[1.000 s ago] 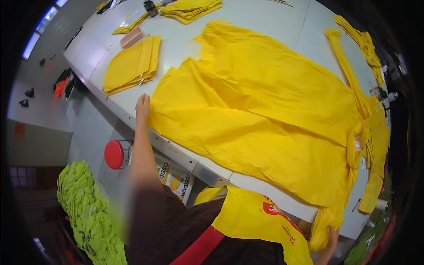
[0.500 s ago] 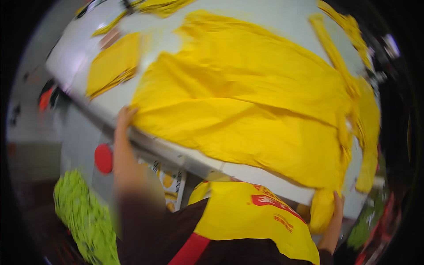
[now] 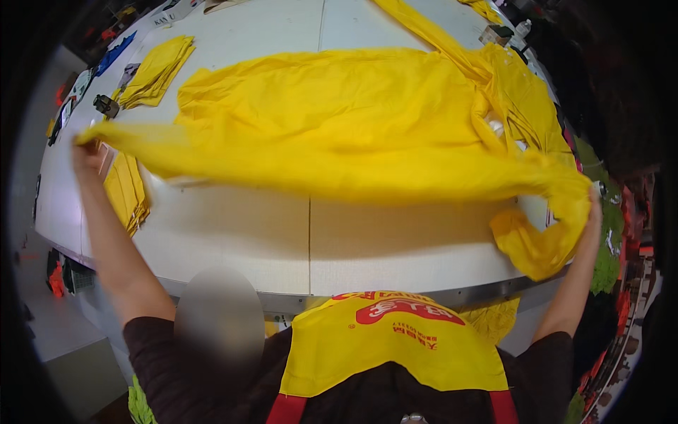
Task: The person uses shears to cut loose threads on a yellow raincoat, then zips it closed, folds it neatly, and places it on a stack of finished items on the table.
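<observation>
A large yellow cloth (image 3: 353,120) lies spread over the white table (image 3: 282,240), its near edge lifted off the surface. My left hand (image 3: 86,152) grips the cloth's left corner, raised above the table's left side. My right hand (image 3: 592,201) grips the bunched right end of the cloth near the table's right edge. Both arms are stretched wide apart, and the lifted edge sags slightly between them. I wear a yellow apron (image 3: 392,346) with red straps over dark sleeves.
Folded yellow cloths are stacked at the far left (image 3: 155,71) and under my left arm (image 3: 127,194). A long yellow strip (image 3: 431,32) runs toward the far right. Small dark objects (image 3: 106,106) sit at the left. Green fabric (image 3: 607,254) lies beyond the right edge.
Both hands have taken the cloth's near edge and lifted it wide apart above the table. Earlier the left hand lay flat at the table edge and the right hung low.
</observation>
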Motion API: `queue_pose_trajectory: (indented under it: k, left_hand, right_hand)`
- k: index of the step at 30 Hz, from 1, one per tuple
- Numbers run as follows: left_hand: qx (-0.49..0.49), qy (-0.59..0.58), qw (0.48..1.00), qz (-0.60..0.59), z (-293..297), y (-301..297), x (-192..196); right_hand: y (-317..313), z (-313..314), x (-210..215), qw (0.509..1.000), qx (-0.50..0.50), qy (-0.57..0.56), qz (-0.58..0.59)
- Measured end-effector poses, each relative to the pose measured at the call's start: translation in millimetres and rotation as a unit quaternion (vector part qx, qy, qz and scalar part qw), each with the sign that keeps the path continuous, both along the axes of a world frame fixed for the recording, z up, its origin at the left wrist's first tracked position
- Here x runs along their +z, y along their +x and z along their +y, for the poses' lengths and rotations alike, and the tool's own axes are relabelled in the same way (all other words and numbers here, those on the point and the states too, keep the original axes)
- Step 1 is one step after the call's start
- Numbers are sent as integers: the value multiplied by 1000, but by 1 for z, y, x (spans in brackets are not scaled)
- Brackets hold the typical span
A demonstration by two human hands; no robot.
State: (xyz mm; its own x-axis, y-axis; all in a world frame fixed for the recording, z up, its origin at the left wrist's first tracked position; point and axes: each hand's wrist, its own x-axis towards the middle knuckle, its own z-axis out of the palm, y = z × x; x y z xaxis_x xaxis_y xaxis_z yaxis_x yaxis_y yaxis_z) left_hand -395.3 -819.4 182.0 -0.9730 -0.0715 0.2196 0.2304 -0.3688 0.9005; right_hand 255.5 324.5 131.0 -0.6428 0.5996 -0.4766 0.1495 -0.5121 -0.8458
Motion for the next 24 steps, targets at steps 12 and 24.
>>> queue_pose_trajectory:
  k: [12, 24]
  left_hand:
    - [-46, 130, 966, -219, 98, 210, -172]
    - [74, -245, 922, -291, 285, 185, -193]
  right_hand:
    - [102, -93, 18, 984, -38, 148, -88]
    - [161, 3, -72, 838, -18, 431, -335]
